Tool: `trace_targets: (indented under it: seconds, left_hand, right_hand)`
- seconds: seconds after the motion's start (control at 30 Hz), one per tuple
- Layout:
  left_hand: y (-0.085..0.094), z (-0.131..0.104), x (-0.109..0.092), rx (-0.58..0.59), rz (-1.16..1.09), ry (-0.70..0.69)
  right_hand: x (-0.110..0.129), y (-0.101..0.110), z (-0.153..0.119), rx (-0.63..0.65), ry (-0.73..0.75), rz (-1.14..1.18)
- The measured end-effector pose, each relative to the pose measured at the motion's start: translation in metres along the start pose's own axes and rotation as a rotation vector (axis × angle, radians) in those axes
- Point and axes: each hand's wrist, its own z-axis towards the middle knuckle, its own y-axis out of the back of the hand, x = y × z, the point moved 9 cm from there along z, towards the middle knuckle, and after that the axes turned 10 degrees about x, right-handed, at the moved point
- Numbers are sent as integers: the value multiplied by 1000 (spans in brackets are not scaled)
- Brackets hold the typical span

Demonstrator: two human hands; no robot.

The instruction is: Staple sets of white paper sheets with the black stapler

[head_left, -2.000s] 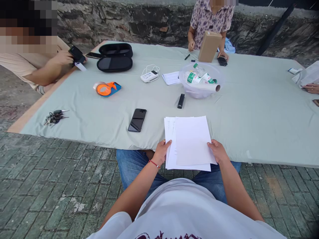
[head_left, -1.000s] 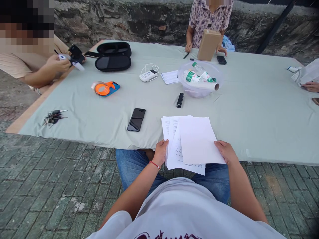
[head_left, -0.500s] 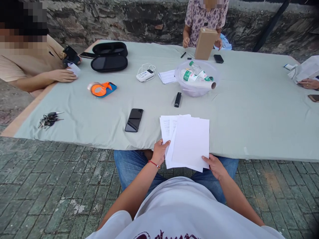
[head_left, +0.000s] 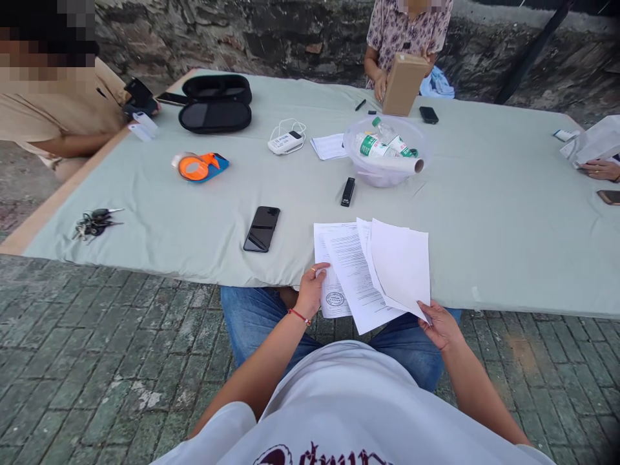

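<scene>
Several sheets of paper are fanned out over the table's near edge. My left hand (head_left: 311,290) pinches the left side of a printed sheet (head_left: 334,298) that bears a dark oval stamp. Overlapping it lies another printed sheet (head_left: 361,278), slanted. My right hand (head_left: 440,325) is closed on the lower right corner of the blank-faced sheets (head_left: 403,265), which bend a little. Past the papers, a black stapler (head_left: 347,192) lies on the cloth. To the left of them rests a black phone (head_left: 261,228).
A cloth-covered table (head_left: 494,219) spans the view. On it are keys (head_left: 97,223), an orange tape dispenser (head_left: 201,168), a black case (head_left: 216,106), a white device with a cord (head_left: 287,142) and a basin (head_left: 382,174) with bottles. A person holds a cardboard box (head_left: 404,84); others sit at both ends.
My right hand has moved right with the blank-faced sheets, spreading the stack and baring printed text and the stamp. The person at left has drawn a hand off the table.
</scene>
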Motion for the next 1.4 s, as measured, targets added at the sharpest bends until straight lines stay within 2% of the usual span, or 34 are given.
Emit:
trace_targets:
  seconds: [0.07,0.23,0.33,0.53,0.7,0.8,0.93,1.0,1.07,1.13,1.33,1.4]
  left_hand:
    - [-2,-2,2,0,1,42]
    - [-9,-7,-7,54,-90,-9]
    - [-8,-6,-6,52,-11,-8]
    - [9,0,-8,-118,202,-61]
    - [20,2,-22,-224,357,-139]
    - [17,0,-25,-176,239,-153]
    - [2,-5,-27,2,92,-165]
    - [1,-7,-28,40,65,-151]
    - [10,-8,-32,10,54,-155]
    - [28,-10,-43,-80,62,-198]
    - [108,-29,-95,-418,62,-354]
    - [128,-40,-114,-498,70,-423]
  right_hand:
    - [-1,-13,1,1,12,-3]
    - [-2,-49,2,15,33,109]
    - [0,-58,2,36,83,135]
    - [-4,-58,-1,91,32,79]
    - [-7,-68,-5,170,-22,50]
    - [-14,-73,-3,180,-61,62]
    - [-18,-77,0,186,-57,150]
    - [-18,-77,1,192,-58,199]
    - [-17,-73,1,173,-56,234]
    - [-16,-67,1,134,-39,245]
    - [-8,-55,1,89,25,134]
    - [-6,-55,0,92,38,89]
